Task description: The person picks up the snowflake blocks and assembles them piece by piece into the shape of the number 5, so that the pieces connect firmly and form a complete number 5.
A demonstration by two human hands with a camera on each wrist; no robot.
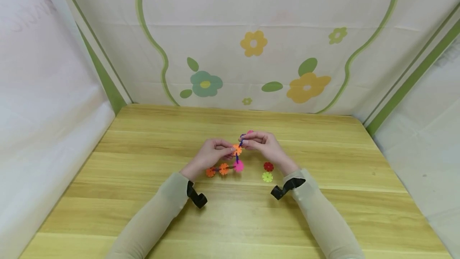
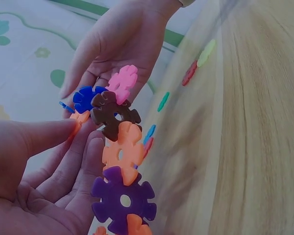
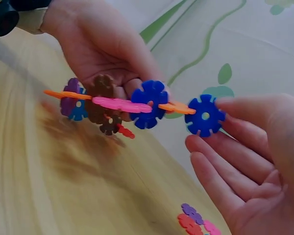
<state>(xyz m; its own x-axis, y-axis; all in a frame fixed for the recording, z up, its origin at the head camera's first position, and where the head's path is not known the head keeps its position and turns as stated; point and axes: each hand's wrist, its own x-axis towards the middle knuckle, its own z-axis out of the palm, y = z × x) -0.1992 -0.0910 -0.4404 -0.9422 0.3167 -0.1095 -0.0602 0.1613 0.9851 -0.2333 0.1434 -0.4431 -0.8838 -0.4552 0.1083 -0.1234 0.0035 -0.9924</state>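
Observation:
A chain of slotted plastic snowflake discs is joined edge to edge, with a pink disc (image 1: 238, 166) at its bend and an orange disc (image 1: 224, 169) farther left. My left hand (image 1: 212, 156) pinches another orange disc (image 1: 236, 149) between thumb and fingers. Just beyond it, my right hand (image 1: 265, 147) pinches a blue disc (image 3: 205, 115) at the chain's far end. That blue disc joins the held orange one in the right wrist view. Brown (image 2: 112, 115) and purple (image 2: 122, 198) discs continue the chain in the left wrist view. The fingers partly hide the held discs.
A loose red disc (image 1: 268, 166) and a yellow-green disc (image 1: 267, 177) lie on the wooden table (image 1: 230, 219) near the right wrist. Several more discs, one pink (image 1: 250, 132), are beyond the right hand. Printed cloth walls (image 1: 215, 11) border the table's back and sides.

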